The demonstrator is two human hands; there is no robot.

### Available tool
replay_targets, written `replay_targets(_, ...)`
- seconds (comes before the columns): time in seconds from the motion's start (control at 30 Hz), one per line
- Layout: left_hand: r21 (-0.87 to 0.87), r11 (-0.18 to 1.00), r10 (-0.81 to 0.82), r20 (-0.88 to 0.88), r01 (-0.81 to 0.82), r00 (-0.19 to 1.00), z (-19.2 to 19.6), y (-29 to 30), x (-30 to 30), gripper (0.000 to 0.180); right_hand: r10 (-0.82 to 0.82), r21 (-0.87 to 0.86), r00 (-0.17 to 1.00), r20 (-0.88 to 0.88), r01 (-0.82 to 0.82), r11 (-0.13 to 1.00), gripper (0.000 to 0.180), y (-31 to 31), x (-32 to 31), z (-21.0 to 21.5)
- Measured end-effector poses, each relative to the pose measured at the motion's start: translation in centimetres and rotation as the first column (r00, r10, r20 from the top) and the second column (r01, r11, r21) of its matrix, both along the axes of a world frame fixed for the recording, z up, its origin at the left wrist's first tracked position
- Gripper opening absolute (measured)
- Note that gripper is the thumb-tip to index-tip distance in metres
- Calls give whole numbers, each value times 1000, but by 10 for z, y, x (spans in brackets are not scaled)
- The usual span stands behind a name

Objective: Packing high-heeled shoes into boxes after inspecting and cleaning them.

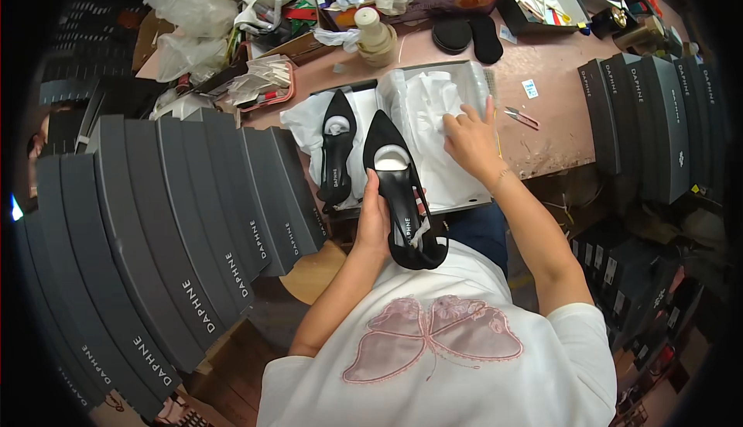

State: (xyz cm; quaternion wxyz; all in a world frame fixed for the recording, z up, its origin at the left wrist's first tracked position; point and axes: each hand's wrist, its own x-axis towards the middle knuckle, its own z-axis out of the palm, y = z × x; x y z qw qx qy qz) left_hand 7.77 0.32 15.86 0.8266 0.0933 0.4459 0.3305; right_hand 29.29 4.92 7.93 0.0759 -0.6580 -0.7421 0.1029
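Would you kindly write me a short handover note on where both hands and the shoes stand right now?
Left hand: holds a black pointed slingback shoe by its side, above the lap, white stuffing in its toe.
Right hand: fingers pressed on the white tissue paper lining the open shoe box on the pink worktable; it grips nothing.
Done: the second black pointed shoe already lies on the tissue at the box's left side.
Left: the held shoe is not yet in the box; the tissue is unfolded and the box has no lid on.
Stacks of dark grey lidded boxes stand to the left and right.
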Motion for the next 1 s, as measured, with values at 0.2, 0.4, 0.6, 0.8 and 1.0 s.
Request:
replay_targets(0.2,56,998,14,103,-19,995,-1,-11,2,67,76,5,631,-772,-114,993,34,-43,-55,96)
replay_targets(0.4,131,990,-62,120,46,991,-14,-30,-1,54,22,136,863,-505,55,989,59,-50,-70,90)
replay_targets(0.6,170,951,-280,133,257,951,10,-27,12,73,-287,-182,618,-732,228,957,78,-53,-53,83)
replay_targets(0.8,132,978,-187,209,162,960,36,-18,9,62,-343,-70,783,-518,361,930,67,-28,-21,93)
replay_targets(1.0,-46,993,-78,428,108,900,44,-8,-12,49,-138,-11,424,-895,288,958,48,-85,-27,138)
